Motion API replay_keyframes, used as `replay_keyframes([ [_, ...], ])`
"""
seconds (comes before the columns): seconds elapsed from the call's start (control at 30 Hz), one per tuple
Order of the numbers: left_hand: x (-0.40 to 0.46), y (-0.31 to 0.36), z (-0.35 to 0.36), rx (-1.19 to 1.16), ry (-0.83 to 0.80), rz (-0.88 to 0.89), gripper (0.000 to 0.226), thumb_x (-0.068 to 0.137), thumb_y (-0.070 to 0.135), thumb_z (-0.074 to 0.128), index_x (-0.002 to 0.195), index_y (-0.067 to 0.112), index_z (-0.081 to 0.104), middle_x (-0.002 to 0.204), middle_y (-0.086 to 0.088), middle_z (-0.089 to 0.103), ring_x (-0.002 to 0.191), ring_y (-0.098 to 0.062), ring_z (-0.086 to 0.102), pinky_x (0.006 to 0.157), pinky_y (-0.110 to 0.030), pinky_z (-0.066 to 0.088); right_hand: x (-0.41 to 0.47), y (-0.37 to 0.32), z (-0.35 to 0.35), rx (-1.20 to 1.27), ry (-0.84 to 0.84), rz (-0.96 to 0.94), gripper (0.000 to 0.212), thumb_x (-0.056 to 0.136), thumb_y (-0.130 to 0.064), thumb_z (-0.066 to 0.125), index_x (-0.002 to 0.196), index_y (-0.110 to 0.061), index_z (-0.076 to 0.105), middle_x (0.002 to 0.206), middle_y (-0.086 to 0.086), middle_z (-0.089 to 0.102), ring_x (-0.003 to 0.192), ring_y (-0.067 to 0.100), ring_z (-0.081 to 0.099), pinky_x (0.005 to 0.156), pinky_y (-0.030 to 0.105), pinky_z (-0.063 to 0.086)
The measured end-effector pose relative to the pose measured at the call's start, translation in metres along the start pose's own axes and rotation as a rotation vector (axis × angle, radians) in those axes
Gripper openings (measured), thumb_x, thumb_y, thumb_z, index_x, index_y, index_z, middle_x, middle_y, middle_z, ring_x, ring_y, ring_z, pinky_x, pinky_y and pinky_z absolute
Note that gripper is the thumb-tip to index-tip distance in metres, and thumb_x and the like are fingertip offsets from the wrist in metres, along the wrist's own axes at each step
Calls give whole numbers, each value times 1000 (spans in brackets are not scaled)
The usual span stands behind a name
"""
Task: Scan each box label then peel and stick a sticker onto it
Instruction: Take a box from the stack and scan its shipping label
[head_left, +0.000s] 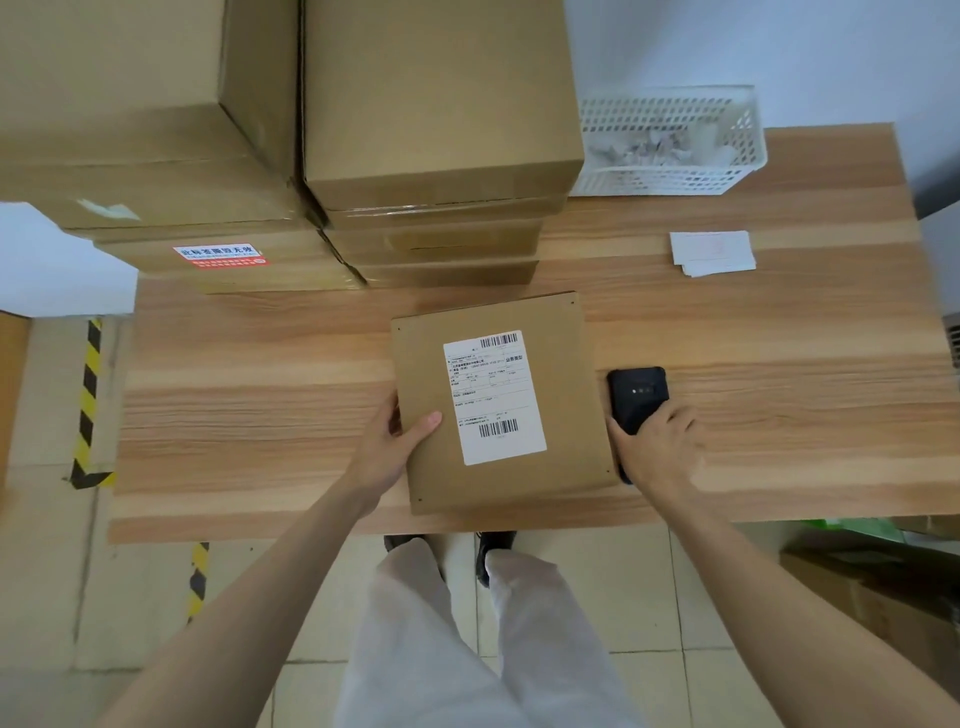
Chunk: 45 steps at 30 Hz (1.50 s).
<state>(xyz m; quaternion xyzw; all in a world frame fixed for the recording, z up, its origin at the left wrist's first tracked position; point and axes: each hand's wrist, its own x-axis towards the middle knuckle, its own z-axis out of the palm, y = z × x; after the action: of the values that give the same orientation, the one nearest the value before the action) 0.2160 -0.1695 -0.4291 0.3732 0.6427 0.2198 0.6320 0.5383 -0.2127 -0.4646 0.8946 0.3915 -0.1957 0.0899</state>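
A flat brown cardboard box (498, 405) lies near the front edge of the pale wood-grain table (249, 395), its white printed shipping label (493, 397) facing up with barcodes at top and bottom. The left hand (397, 441) holds the box's left edge, thumb laid across the top face and fingers tucked under or against the side. The right hand (657, 447) is wrapped round the lower part of a black handheld scanner (636, 397), which sits on or just above the table just beside the box's right edge; whether it has left the surface is hard to tell from this angle. Judging by this, the box is only at the scanning step: no sticker shows on its top face, and the scanner is not aimed at the label. The small stack of white sticker sheets (711, 252) rests well apart at the far right of the table, near a white perforated plastic basket (670, 140) holding what look like crumpled scraps. Two stacks of brown cartons (415, 130) stand at the back left, one bearing a red and white sticker (221, 256), so much of the job probably remains.
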Motion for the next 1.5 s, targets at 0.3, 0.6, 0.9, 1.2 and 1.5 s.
replay_keyframes([
  [0.3,2,-2,0,-37,-3,3,58,90,33,76,143,31,52,128,14,67,116,-3,63,83,-14,53,-3,-2,9,34,14,10,91,92,-65,52,135,14,36,122,25,44,112,38,44,76,45,50],
  [0.6,3,-3,-2,-55,-15,-1,68,88,36,77,148,33,46,135,15,63,121,-5,60,88,-19,52,11,16,-20,236,-58,19,83,82,-67,63,117,7,52,109,24,59,99,39,57,88,48,51],
  [0.9,-5,9,-2,-44,-36,-11,66,90,35,76,147,33,44,132,13,63,118,-4,59,83,-19,52,-55,5,-124,269,-141,-174,54,79,-60,71,79,-8,55,73,6,63,68,23,61,56,35,47],
  [1.2,-5,10,-2,-50,-36,-26,66,89,36,76,147,32,44,133,9,62,117,-6,60,76,-23,54,-123,-46,-159,-194,-179,-437,48,80,-64,60,73,-18,48,69,-5,56,69,21,58,59,30,39],
  [1.5,-2,5,-3,-60,-48,-33,62,89,38,77,143,33,46,132,8,63,120,-12,61,77,-27,56,-126,-55,-163,-277,-141,-484,39,80,-57,61,78,-19,52,68,-7,53,72,19,60,62,28,41],
])
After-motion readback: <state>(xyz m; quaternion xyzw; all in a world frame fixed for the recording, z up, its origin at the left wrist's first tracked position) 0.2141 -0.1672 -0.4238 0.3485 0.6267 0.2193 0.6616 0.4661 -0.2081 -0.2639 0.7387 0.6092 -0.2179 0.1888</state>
